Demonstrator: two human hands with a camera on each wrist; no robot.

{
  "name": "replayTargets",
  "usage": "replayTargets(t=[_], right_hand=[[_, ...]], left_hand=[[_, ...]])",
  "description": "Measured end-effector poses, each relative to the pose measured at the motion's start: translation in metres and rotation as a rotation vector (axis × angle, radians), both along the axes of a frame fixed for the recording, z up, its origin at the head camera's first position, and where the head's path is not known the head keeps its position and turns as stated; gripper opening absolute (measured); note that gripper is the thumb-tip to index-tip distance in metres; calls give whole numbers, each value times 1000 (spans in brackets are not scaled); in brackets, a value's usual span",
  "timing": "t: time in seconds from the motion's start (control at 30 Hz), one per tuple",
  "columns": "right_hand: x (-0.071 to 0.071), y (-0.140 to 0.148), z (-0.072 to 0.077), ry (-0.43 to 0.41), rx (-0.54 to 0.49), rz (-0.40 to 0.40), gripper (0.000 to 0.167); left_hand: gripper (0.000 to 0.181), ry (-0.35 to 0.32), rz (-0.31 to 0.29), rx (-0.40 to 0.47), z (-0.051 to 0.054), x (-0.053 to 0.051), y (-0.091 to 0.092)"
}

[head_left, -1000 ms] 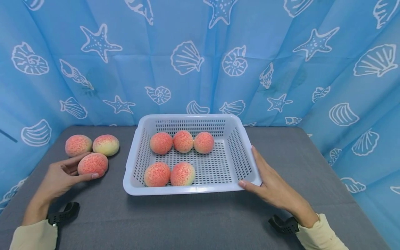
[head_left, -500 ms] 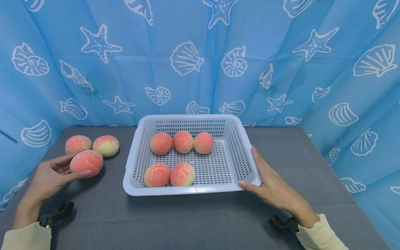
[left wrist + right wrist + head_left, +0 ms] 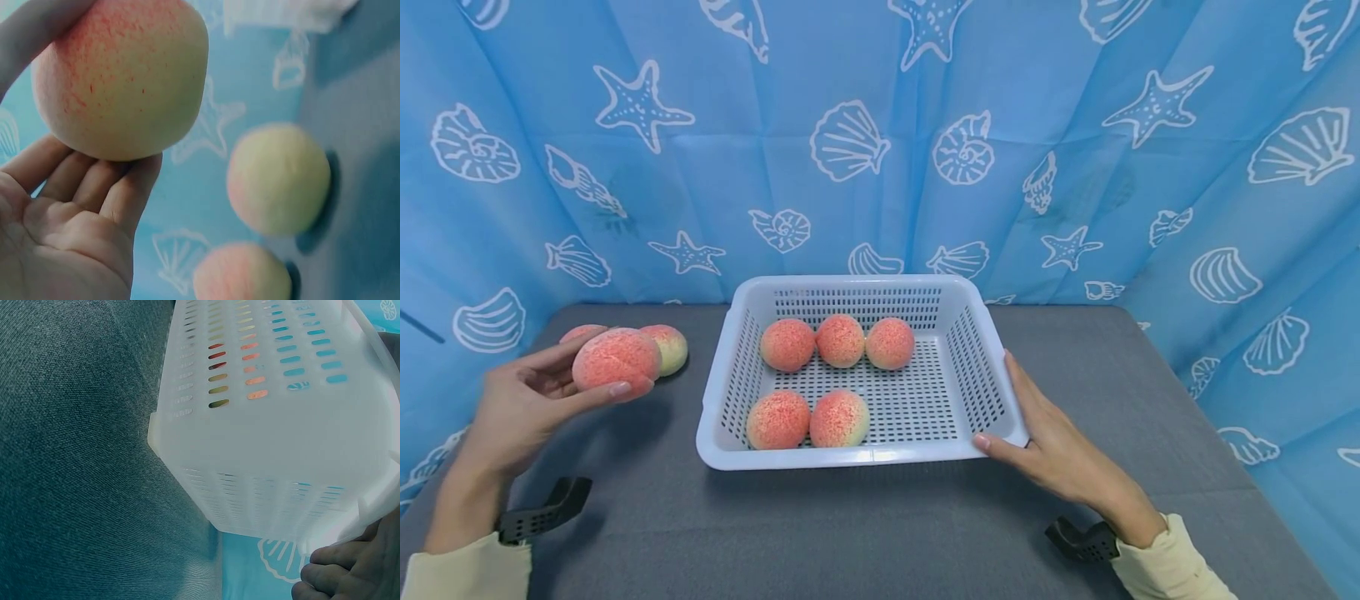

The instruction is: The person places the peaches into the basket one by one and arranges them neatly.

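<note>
My left hand (image 3: pixel 520 408) grips a pink-and-yellow peach (image 3: pixel 616 360) between thumb and fingers, raised over the table's left side. The left wrist view shows this peach (image 3: pixel 125 81) against the fingertips. Behind it lie two more peaches, one mostly hidden (image 3: pixel 577 332) and one partly covered (image 3: pixel 673 347). At the middle stands a white plastic basket (image 3: pixel 850 456) with slotted walls. Inside are three peaches (image 3: pixel 840 341) along the back and two (image 3: pixel 838 418) at the front left. My right hand (image 3: pixel 1060 454) holds the basket's front right corner, thumb on the rim, fingers along the outer side.
A grey cloth covers the table (image 3: pixel 880 533). Behind and at both sides hangs a blue curtain (image 3: pixel 880 233) with white shells and starfish. Each wrist wears a black strap, such as the left strap (image 3: pixel 542 510).
The left hand first drew its peach left, away from the other two, then raised it off the table, so it now overlaps them in view. The right hand and basket stayed put.
</note>
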State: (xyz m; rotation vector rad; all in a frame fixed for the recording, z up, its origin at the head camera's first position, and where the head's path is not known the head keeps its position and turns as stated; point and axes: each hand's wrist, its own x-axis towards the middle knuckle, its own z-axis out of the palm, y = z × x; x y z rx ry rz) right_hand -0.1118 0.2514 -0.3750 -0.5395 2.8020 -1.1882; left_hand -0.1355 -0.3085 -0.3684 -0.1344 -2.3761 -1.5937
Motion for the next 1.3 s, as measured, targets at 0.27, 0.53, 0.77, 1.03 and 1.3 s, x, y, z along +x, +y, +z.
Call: replayTargets(t=[0.27,0.53,0.77,1.03,1.3], right_hand=[[0,1,0,6,-6,10,110],[0,0,0,3,9,-3,110],[0,0,0,10,20,-11,110],[0,0,0,0,18,-17,111],[0,-1,1,-18,3,-21,111]], left_hand=[[72,55,-84,96,24,8,36],[72,80,-118,-17,39,15,69],[72,37,-176,4,44,18,93],[71,-8,-219,33,43,19,117],[72,-77,-278,11,37,12,143]])
